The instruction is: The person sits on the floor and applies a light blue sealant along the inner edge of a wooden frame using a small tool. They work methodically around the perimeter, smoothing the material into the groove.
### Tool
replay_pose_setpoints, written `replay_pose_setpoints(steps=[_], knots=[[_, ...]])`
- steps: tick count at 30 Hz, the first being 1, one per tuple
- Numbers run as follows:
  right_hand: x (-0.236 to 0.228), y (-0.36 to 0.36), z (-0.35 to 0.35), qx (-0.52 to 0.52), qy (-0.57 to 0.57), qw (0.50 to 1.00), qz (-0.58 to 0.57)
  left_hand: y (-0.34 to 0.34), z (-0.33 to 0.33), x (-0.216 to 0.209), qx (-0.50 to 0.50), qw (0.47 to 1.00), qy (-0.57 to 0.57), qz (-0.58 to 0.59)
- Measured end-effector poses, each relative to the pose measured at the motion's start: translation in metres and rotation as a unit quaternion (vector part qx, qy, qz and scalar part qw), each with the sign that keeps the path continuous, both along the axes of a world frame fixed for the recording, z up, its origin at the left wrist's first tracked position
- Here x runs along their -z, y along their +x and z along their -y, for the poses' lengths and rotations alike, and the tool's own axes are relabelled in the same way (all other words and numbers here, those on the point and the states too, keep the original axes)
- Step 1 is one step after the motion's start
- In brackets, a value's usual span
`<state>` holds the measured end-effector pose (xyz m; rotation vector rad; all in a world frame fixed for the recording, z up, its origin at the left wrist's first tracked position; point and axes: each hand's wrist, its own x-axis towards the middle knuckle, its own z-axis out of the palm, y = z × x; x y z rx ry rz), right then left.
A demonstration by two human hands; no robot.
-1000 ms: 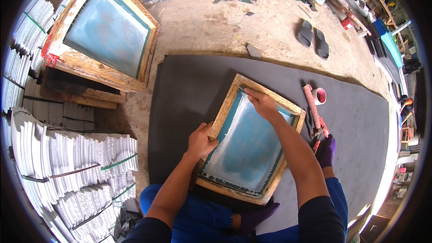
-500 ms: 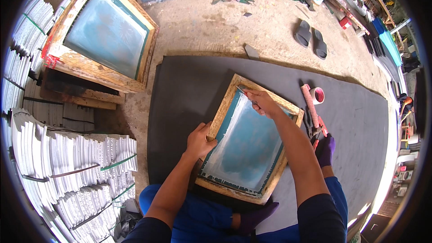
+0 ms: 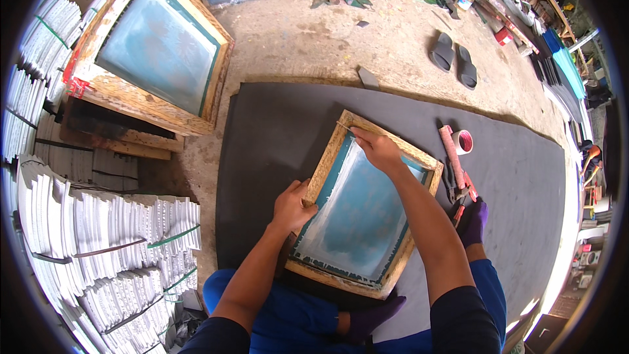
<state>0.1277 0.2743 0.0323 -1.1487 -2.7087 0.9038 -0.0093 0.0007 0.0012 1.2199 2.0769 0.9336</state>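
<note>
A wooden-framed screen [image 3: 327, 160] with a blue-green mesh [image 3: 363, 216] lies tilted in front of me, close to my legs. My left hand [image 3: 291, 206] is closed around its left bar, thumb over the inner edge. At the far left corner, my right hand [image 3: 379, 149] grips a thin metal-tipped tool [image 3: 344, 125]. The tip lies across the wood of that corner, pointing up and left. My fingers cover the handle, so its exact kind is hidden. A whitish strip runs along the left side of the mesh.
Beneath the frame spreads a dark mat [image 3: 517, 157]. Right of the frame lie a reddish roll [image 3: 450, 147], a tape roll [image 3: 462, 141] and red-handled pliers [image 3: 462, 191]. Another framed screen [image 3: 157, 46] leans at left above bundled white stacks [image 3: 111, 223]. Black sandals [image 3: 441, 52] sit beyond the mat.
My right hand has turned and shifted slightly, and the tool's tip has moved outward over the corner wood. My left hand keeps its hold on the frame.
</note>
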Motion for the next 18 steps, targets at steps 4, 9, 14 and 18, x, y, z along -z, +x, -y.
replay_pose_setpoints(steps=[4,9,14,18], knots=[[0.006,-0.008,-0.018,-0.031,-0.062,0.996,-0.064,0.0,-0.001,0.003,0.0,1.0,0.01,-0.007],[-0.002,-0.015,-0.029,-0.024,-0.136,0.99,0.002,0.002,-0.001,0.001,-0.005,1.0,0.006,-0.011],[-0.013,0.01,-0.005,0.029,-0.058,0.997,0.052,0.004,-0.002,0.001,-0.002,1.0,-0.008,-0.013],[-0.009,0.056,0.031,0.109,-0.006,0.993,0.055,0.005,0.003,-0.001,-0.003,0.998,-0.054,-0.019]])
